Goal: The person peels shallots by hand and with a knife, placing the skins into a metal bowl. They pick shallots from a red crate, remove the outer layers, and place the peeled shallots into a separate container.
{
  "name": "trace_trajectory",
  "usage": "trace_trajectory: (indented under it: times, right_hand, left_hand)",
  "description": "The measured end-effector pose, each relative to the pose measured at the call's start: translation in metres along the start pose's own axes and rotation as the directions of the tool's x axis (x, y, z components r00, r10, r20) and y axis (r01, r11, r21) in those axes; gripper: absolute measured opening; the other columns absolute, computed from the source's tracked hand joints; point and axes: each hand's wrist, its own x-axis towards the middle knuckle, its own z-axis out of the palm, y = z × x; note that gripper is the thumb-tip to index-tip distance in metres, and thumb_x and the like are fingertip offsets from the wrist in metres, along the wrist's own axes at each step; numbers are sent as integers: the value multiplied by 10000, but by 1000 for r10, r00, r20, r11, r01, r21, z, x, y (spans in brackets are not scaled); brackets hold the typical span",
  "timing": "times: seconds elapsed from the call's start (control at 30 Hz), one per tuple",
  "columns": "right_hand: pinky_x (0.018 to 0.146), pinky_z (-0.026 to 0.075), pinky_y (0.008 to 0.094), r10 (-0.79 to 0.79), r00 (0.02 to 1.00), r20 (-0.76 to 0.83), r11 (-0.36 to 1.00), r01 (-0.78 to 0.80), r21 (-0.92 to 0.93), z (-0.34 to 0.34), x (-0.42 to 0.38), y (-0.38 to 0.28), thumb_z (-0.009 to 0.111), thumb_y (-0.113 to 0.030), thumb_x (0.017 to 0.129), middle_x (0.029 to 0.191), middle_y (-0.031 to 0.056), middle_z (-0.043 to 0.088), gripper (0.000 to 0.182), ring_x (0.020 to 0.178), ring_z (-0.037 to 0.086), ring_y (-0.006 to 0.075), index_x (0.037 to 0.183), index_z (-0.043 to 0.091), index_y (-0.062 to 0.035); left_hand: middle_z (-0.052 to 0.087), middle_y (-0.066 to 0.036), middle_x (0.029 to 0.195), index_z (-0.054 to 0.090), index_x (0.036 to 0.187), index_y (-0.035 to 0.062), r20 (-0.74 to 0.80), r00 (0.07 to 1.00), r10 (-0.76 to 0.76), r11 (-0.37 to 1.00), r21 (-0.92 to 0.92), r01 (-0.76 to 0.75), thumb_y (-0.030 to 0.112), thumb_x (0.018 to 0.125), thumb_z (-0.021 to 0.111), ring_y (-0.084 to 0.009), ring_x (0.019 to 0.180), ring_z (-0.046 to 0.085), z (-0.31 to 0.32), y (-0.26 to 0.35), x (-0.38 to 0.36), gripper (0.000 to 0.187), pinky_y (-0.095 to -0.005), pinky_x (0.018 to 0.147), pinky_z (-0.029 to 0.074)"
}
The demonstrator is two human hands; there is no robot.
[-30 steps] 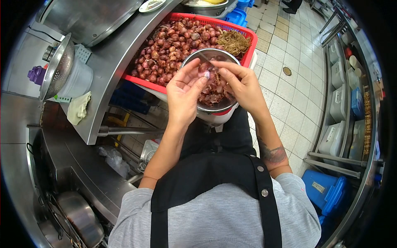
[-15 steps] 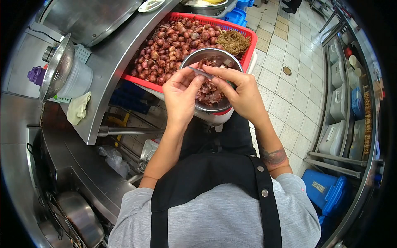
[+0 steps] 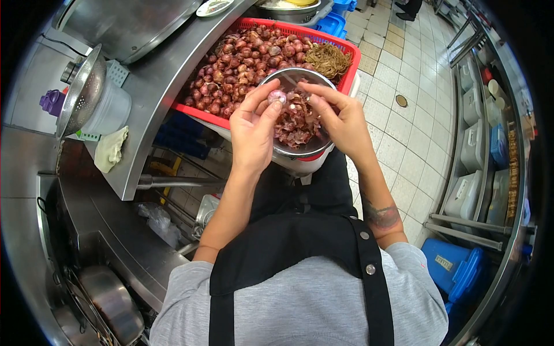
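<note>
My left hand pinches a small, pale pink-purple shallot between thumb and fingertips, over the left side of a metal bowl. Across from it, my right hand is closed around a small knife, whose thin blade shows faintly and points up and left, apart from the shallot; its handle is hidden by the hand. Loose reddish-brown skins fill much of the bowl. Behind and left of the bowl, a red basket holds many unpeeled red shallots.
Dry roots lie in the basket's right corner. On the left stands a steel counter with a colander and a pale cloth. Shelving with boxes runs along the right. A person's dark-clothed leg shows far back.
The knife has moved up and away from between my fingertips, and my hands are farther apart. The shallot in my left hand now shows plainly.
</note>
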Motion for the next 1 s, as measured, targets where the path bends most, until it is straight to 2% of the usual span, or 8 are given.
trace_trajectory:
  times: [0.2, 0.3, 0.4, 0.57, 0.7, 0.8, 0.9, 1.0]
  right_hand:
    - [779, 499, 291, -213, 976, 53, 973, 217, -78, 8, -11, -18, 614, -90, 852, 1045, 140, 663, 302, 854, 649, 175, 1154, 622, -65]
    - [791, 500, 291, -202, 978, 48, 976, 205, -69, 8, -10, -27, 614, -69, 846, 1028, 130, 669, 296, 868, 653, 202, 1141, 628, -62]
    - [801, 495, 279, -212, 976, 54, 959, 218, -181, 7, -9, -22, 610, -52, 845, 1010, 130, 674, 281, 874, 652, 197, 1124, 638, -56]
    - [786, 496, 273, -95, 994, 60, 991, 89, 98, 6, -7, -14, 601, -41, 849, 968, 106, 686, 243, 872, 631, 137, 1087, 652, -33]
    - [793, 495, 270, -83, 989, 123, 992, 70, 106, 2, -12, -18, 590, -33, 853, 969, 91, 687, 232, 885, 611, 105, 1075, 656, -28]
    - [806, 492, 269, -31, 989, 146, 984, 4, 180, -1, -13, -24, 596, -37, 852, 972, 99, 686, 234, 888, 623, 123, 1078, 657, -33]
    - [796, 497, 275, -136, 988, 79, 985, 126, 120, 6, -13, -18, 600, -42, 852, 957, 99, 686, 220, 877, 634, 140, 1064, 658, -26]
    - [796, 497, 286, -124, 992, 24, 992, 124, 22, 10, -14, -21, 610, -42, 845, 974, 107, 683, 201, 889, 643, 162, 1037, 662, -16]
  left_hand:
    - [518, -50, 1086, 565, 1169, -46, 20, 1000, -13, 996, 84, 11, -84, 843, 573, -124, 982, 565, 1, 4, 1, 328, -250, 888, 460]
    - [525, -53, 1085, 571, 1157, -48, 27, 999, -20, 989, 147, 16, -81, 834, 589, -121, 980, 567, 2, 7, 0, 325, -250, 882, 464]
    - [540, -64, 1100, 574, 1144, -55, 65, 998, 21, 980, 196, -33, -72, 828, 606, -117, 979, 569, 2, 5, -1, 318, -249, 869, 472]
    - [581, -72, 1075, 572, 1142, -63, 11, 1000, -15, 991, 135, 13, -59, 828, 619, -114, 961, 578, 8, 4, -5, 318, -245, 848, 478]
    - [591, -64, 1036, 580, 1136, -59, 25, 999, -47, 992, 121, 44, -52, 822, 632, -106, 928, 583, 4, 7, -4, 318, -237, 833, 475]
    - [587, -65, 1039, 590, 1123, -57, 63, 997, -42, 986, 163, 31, -48, 818, 641, -101, 906, 586, 1, 9, -2, 310, -230, 823, 474]
    - [588, -66, 1035, 600, 1109, -55, 76, 997, -34, 977, 215, 17, -44, 811, 652, -100, 884, 590, 1, 11, -2, 303, -225, 811, 477]
    - [604, -70, 1025, 605, 1100, -54, 51, 998, -47, 973, 228, 34, -41, 804, 662, -100, 870, 594, 3, 13, -4, 302, -226, 800, 482]
